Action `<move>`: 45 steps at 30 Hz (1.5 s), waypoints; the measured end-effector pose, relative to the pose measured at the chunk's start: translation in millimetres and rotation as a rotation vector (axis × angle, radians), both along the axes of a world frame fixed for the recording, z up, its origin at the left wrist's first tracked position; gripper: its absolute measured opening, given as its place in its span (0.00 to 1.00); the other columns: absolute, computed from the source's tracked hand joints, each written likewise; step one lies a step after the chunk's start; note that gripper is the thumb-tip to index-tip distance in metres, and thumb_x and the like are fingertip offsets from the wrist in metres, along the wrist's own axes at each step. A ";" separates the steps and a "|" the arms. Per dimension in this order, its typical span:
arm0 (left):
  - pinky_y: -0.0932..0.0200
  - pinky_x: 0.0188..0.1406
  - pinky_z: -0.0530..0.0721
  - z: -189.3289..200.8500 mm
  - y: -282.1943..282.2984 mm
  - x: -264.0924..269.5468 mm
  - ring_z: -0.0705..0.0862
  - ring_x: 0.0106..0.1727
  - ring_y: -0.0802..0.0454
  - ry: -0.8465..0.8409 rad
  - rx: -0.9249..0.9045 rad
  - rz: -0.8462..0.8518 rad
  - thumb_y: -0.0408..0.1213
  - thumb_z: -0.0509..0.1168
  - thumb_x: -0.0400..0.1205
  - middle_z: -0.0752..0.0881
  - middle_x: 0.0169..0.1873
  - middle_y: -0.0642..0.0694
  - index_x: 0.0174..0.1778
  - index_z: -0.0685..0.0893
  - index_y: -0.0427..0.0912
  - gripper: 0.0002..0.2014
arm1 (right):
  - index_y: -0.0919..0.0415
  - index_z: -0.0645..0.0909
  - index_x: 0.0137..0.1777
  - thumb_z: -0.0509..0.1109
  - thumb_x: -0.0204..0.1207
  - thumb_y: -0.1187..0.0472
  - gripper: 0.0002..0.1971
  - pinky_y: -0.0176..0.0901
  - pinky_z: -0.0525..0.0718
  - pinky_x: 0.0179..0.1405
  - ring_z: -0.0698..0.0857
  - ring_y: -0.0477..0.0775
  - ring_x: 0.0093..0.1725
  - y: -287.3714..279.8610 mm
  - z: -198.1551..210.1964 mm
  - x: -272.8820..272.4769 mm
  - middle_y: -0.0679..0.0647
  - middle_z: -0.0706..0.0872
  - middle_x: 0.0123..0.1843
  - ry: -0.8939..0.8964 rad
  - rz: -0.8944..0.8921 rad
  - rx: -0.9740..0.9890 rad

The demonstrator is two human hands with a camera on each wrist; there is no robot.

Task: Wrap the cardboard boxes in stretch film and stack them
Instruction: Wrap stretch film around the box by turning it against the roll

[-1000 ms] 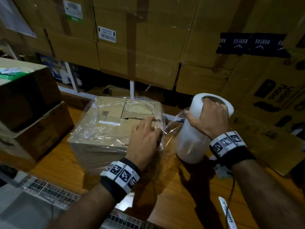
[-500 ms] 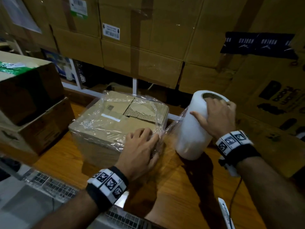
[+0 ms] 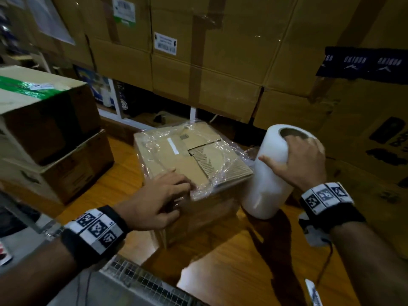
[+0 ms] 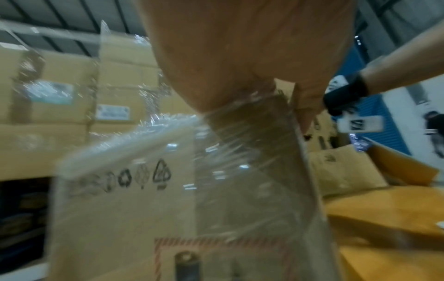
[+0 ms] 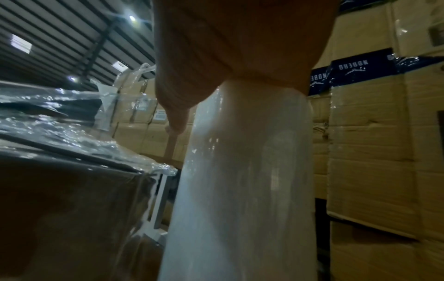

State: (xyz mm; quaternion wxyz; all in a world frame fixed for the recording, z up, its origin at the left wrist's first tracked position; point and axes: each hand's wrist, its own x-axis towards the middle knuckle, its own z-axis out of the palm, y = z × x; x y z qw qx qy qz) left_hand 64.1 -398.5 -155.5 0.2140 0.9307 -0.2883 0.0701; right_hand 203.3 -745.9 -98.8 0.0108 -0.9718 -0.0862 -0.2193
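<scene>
A cardboard box partly covered in clear stretch film stands on the wooden table, one corner turned toward me. My left hand clasps that near corner, fingers on top and thumb on the side face; the left wrist view shows the palm over the filmed box. My right hand grips the top of an upright white stretch film roll just right of the box. Film runs from the roll to the box. In the right wrist view, the roll hangs under my hand.
Two stacked boxes sit on the table at the left. A wall of large cartons rises behind, and a flattened carton leans at the right. Wire mesh borders the near table edge. A small white object lies at bottom right.
The box has turned clockwise under my left hand, which shifted from the right top edge to the near corner. The right hand still holds the roll upright beside it.
</scene>
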 end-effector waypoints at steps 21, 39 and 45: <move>0.45 0.60 0.85 -0.8 -116.5 34.8 0.84 0.62 0.42 -0.287 0.122 0.381 0.50 0.50 0.83 0.89 0.66 0.43 0.71 0.85 0.43 0.28 | 0.59 0.77 0.76 0.64 0.71 0.26 0.43 0.66 0.67 0.77 0.81 0.67 0.68 -2.9 3.4 2.5 0.61 0.86 0.66 0.056 0.002 -0.019; 0.43 0.65 0.72 -24.4 -83.0 48.7 0.81 0.61 0.44 -0.428 0.241 0.415 0.55 0.57 0.90 0.84 0.56 0.48 0.60 0.85 0.48 0.17 | 0.62 0.82 0.69 0.55 0.70 0.19 0.48 0.67 0.66 0.77 0.83 0.68 0.64 20.4 3.2 16.8 0.61 0.88 0.62 0.050 -0.067 -0.004; 0.48 0.56 0.82 -27.8 -129.3 51.6 0.74 0.60 0.47 -0.403 0.086 0.417 0.48 0.80 0.73 0.82 0.62 0.43 0.68 0.80 0.46 0.28 | 0.61 0.74 0.79 0.61 0.77 0.39 0.35 0.64 0.60 0.82 0.78 0.68 0.69 4.0 12.3 10.4 0.62 0.84 0.69 0.150 0.057 0.042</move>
